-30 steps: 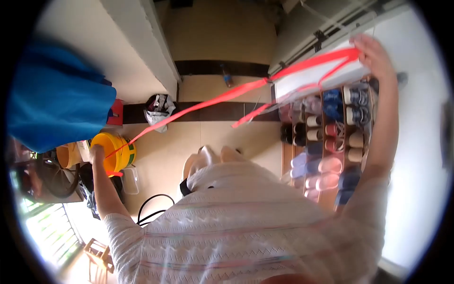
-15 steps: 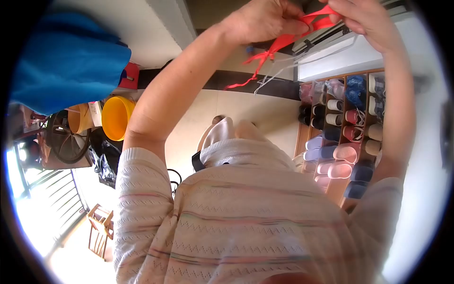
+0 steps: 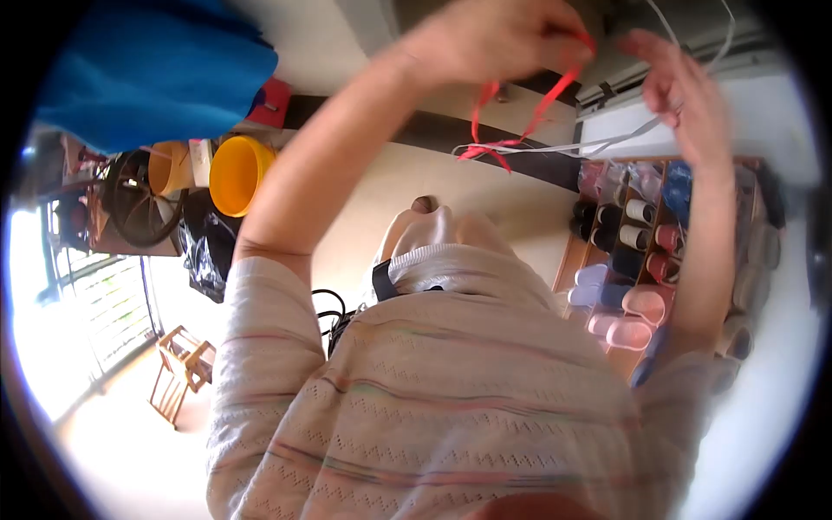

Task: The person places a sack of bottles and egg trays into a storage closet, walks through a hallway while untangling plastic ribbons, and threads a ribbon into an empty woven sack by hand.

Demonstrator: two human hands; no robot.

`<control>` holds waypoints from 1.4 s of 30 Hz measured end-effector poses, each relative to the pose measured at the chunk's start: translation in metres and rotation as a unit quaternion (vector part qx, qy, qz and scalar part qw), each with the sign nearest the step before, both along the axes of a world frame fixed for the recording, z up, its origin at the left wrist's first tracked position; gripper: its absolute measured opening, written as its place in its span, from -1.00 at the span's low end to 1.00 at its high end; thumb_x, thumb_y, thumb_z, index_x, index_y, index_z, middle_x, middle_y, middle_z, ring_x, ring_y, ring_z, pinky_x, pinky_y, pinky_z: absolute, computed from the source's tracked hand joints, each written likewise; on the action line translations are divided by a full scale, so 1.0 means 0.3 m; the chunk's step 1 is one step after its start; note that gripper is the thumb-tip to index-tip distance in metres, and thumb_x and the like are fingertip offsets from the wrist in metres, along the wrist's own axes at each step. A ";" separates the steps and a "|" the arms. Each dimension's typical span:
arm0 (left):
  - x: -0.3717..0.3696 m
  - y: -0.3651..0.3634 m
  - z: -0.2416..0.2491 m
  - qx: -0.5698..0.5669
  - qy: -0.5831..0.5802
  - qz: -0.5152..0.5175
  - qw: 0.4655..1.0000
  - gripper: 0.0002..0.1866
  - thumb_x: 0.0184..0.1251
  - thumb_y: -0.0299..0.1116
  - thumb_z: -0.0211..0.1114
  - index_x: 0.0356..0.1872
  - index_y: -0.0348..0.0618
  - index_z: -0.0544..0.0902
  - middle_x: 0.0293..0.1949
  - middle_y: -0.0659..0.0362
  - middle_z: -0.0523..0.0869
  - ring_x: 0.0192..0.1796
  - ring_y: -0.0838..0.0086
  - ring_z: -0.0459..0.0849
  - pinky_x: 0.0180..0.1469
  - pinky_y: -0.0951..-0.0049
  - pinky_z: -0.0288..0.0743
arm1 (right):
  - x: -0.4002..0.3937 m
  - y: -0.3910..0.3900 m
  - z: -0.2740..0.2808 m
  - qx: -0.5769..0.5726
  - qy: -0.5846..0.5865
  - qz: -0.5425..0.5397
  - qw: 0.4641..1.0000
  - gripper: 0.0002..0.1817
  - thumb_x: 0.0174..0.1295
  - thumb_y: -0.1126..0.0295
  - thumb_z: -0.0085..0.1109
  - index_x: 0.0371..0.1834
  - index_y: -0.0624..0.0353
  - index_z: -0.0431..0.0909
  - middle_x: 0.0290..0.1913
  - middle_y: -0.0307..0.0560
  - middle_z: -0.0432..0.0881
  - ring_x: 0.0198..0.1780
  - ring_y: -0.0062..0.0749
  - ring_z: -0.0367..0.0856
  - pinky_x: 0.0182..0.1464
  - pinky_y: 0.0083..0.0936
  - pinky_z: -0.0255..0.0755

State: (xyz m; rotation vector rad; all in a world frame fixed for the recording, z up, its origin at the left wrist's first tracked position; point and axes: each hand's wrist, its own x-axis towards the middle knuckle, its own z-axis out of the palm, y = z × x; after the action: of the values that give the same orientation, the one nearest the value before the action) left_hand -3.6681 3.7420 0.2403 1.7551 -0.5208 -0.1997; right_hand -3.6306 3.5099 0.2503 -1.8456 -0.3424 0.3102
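My left hand [image 3: 498, 42] is closed on a red ribbon [image 3: 555, 90] near the top centre. The ribbon hangs down in a loop, with a knot and loose ends at the bottom. Thin white cord [image 3: 620, 139] runs from beside that knot toward my right hand [image 3: 685, 97] and loops up past it at the top right. My right hand is blurred, with its fingers apart and the index finger stretched toward the ribbon, not touching it. Whether the cord touches this hand is unclear.
A wooden shoe rack [image 3: 565, 264] with several shoes and slippers stands at the right. On the left are blue cloth [image 3: 160, 74], a yellow bucket [image 3: 236, 176], a black plastic bag [image 3: 208, 247], a wheel [image 3: 139, 198] and a small wooden stool [image 3: 184, 360].
My right hand has let go of the red ribbon and moved away to the right and down. The ribbon now hangs from my left hand, its knot lower. The view has shifted slightly.
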 end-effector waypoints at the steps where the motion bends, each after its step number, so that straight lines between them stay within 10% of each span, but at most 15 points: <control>1: -0.011 -0.008 0.002 -0.006 -0.008 0.003 1.000 -0.85 0.18 -0.41 0.17 -0.38 -0.31 0.58 -0.59 0.31 0.53 -0.56 0.74 0.41 -0.54 0.71 0.27 | -0.018 0.025 -0.017 0.000 0.054 0.046 0.997 -0.57 0.31 0.11 -0.24 0.02 0.20 0.42 -0.50 -0.24 0.47 -0.65 -0.80 0.21 -0.68 -0.84 -0.07; 4: -0.019 -0.062 -0.154 0.050 -0.266 0.220 0.937 -0.84 -0.17 -0.23 0.25 -0.58 -0.05 0.66 -0.53 0.10 0.58 -0.36 0.21 0.56 -0.31 0.29 0.47 | -0.132 0.137 -0.055 0.064 0.119 0.033 0.990 -0.58 0.32 0.13 -0.23 -0.01 0.25 0.41 -0.56 -0.24 0.44 -0.66 -0.76 0.20 -0.69 -0.81 -0.06; 7: -0.087 -0.071 -0.190 -0.029 -0.275 0.277 0.920 -0.78 0.05 -0.28 0.29 -0.37 -0.23 0.62 -0.44 0.12 0.60 -0.36 0.41 0.56 -0.22 0.50 0.45 | -0.179 0.160 -0.107 0.110 0.163 0.041 0.980 -0.65 0.34 0.18 -0.25 -0.22 0.25 0.42 -0.59 -0.25 0.37 -0.65 -0.72 0.20 -0.68 -0.81 -0.07; 10: -0.068 -0.160 -0.258 -0.296 0.006 0.157 0.942 -0.76 0.18 -0.26 0.20 -0.30 -0.25 0.60 -0.43 0.22 0.60 -0.34 0.56 0.52 -0.22 0.56 0.43 | -0.218 0.184 -0.116 0.144 0.180 0.021 0.973 -0.69 0.34 0.18 -0.24 -0.29 0.19 0.39 -0.59 -0.27 0.37 -0.63 -0.74 0.21 -0.67 -0.81 -0.06; 18: -0.091 -0.106 -0.248 -0.432 0.250 -0.057 0.865 -0.71 0.22 -0.34 0.16 -0.11 -0.32 0.51 -0.33 0.12 0.64 -0.39 0.47 0.65 -0.38 0.65 0.49 | -0.191 0.142 -0.203 0.160 0.171 0.010 0.972 -0.79 0.31 0.26 -0.13 -0.32 0.18 0.40 -0.55 -0.30 0.39 -0.61 -0.75 0.17 -0.64 -0.80 -0.06; 22: -0.047 -0.080 -0.366 -0.318 0.065 -0.009 0.946 -0.45 0.06 -0.35 0.31 0.08 -0.30 0.35 -0.27 0.09 0.63 -0.47 0.53 0.59 -0.44 0.63 0.44 | -0.129 0.080 -0.164 0.253 0.179 -0.030 0.950 -0.75 0.30 0.23 -0.14 -0.28 0.21 0.38 -0.27 -0.16 0.44 -0.58 -0.72 0.13 -0.61 -0.78 -0.05; 23: -0.065 -0.052 -0.318 -0.275 0.212 -0.105 0.932 -0.48 0.04 -0.34 0.31 0.05 -0.29 0.40 -0.38 0.15 0.63 -0.57 0.62 0.49 -0.53 0.67 0.36 | -0.105 0.021 -0.157 0.271 0.178 -0.033 0.945 -0.75 0.31 0.23 -0.15 -0.27 0.21 0.38 -0.21 -0.13 0.44 -0.58 -0.72 0.13 -0.61 -0.78 -0.05; 29: -0.043 0.133 -0.385 0.031 0.186 -0.122 0.974 -0.71 0.13 -0.25 0.22 -0.28 -0.30 0.60 -0.72 0.34 0.37 -0.67 0.73 0.25 -0.63 0.69 0.12 | -0.071 -0.276 -0.102 0.348 0.144 -0.001 0.926 -0.79 0.33 0.27 -0.23 -0.27 0.15 0.37 -0.07 -0.03 0.46 -0.61 -0.73 0.10 -0.60 -0.79 -0.03; 36: -0.119 0.355 -0.464 -0.009 0.305 -0.063 0.950 -0.76 0.19 -0.30 0.18 -0.37 -0.33 0.55 -0.72 0.40 0.25 -0.68 0.76 0.15 -0.67 0.66 -0.02 | -0.153 -0.580 -0.154 0.374 0.148 -0.104 0.910 -0.87 0.32 0.31 -0.20 -0.26 0.11 0.29 -0.37 -0.27 0.29 -0.65 -0.69 0.09 -0.62 -0.78 -0.03; 42: -0.149 0.382 -0.412 -0.040 0.293 -0.011 0.955 -0.71 0.22 -0.25 0.14 -0.36 -0.36 0.55 -0.73 0.38 0.28 -0.67 0.74 0.16 -0.64 0.69 0.02 | -0.199 -0.653 -0.296 0.201 0.175 -0.266 0.927 -0.77 0.31 0.23 -0.17 -0.18 0.16 0.34 -0.25 -0.19 0.44 -0.61 -0.67 0.20 -0.69 -0.78 0.02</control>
State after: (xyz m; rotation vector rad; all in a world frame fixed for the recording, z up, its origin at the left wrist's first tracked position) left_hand -3.7129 3.8566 0.1168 1.5141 -0.1125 -0.6804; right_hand -3.6902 3.3138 0.1615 -1.3749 0.3253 0.1699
